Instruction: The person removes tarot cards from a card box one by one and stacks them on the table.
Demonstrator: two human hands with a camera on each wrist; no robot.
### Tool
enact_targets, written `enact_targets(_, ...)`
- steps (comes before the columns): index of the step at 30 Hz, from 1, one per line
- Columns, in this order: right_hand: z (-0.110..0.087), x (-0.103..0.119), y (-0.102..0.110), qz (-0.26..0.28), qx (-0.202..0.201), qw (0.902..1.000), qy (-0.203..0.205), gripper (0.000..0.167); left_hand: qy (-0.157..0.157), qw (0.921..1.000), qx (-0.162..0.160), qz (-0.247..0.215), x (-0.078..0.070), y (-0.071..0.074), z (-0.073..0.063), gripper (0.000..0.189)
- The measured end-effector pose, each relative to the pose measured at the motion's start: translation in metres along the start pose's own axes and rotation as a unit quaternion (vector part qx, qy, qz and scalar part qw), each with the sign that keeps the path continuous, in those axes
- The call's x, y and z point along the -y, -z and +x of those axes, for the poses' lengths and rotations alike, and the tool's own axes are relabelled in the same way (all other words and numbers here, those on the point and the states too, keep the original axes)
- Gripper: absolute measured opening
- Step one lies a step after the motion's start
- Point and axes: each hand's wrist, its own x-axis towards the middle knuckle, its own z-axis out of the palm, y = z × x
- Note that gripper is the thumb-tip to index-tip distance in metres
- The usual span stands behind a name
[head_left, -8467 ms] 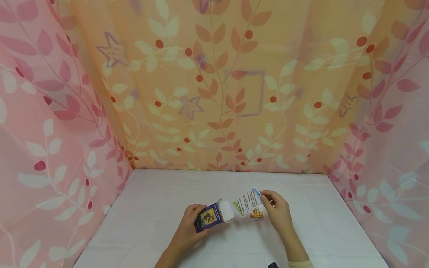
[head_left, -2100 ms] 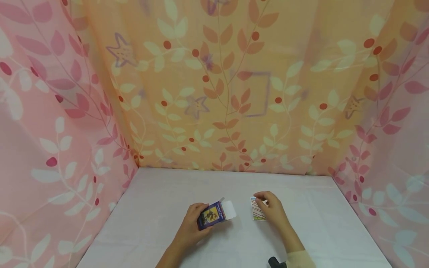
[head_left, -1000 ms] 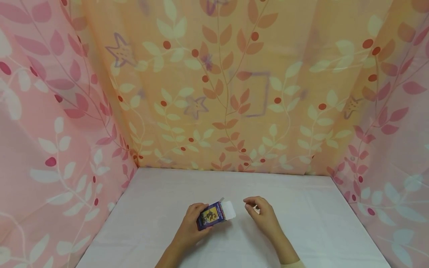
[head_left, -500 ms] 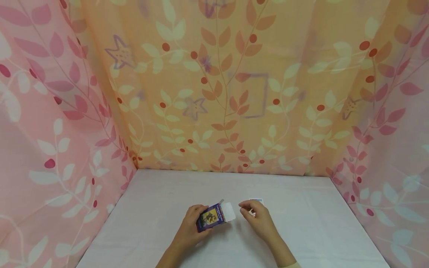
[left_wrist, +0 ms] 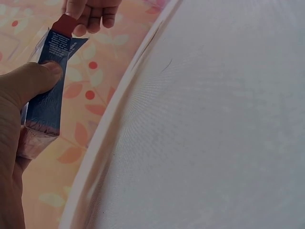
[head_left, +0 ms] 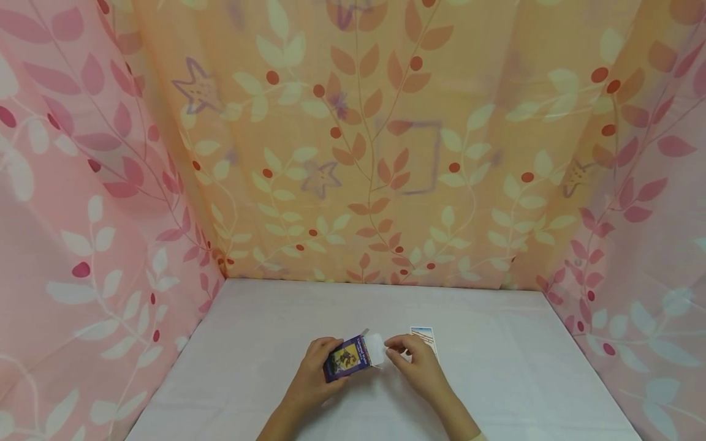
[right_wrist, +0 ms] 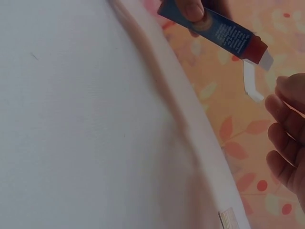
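My left hand [head_left: 311,376] grips a dark blue card box [head_left: 344,360] with a yellow picture on its front, fingers and thumb on opposite sides. The box is tilted above the table, its open end facing right, with a white flap [head_left: 377,350] folded out. In the left wrist view the thumb [left_wrist: 50,71] presses on the box's printed side. My right hand [head_left: 419,366] is close to the flap, its fingers loosely bent; no card shows between them. In the right wrist view a small gap separates its fingertips from the flap. Beyond that hand lie printed cards [head_left: 423,332], partly hidden by it.
A white cloth covers the table [head_left: 265,318]. Leaf-patterned curtains [head_left: 353,214] hang along the back and both sides. At the bottom of the right wrist view, the edge of a small card stack [right_wrist: 229,218] shows on the table.
My right hand has set the card it held onto the table, then moved left from the cards toward the box's flap, uncovering part of them. The left hand keeps its grip on the box.
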Motion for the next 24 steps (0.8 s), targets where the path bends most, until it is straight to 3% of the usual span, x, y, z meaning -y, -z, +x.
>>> enact_targets(24,-0.005,0.002,-0.016,0.004,0.064,0.9980,0.001,0.008,-0.022,0.9997,-0.007,0.006,0.000,-0.001,0.000,0.082)
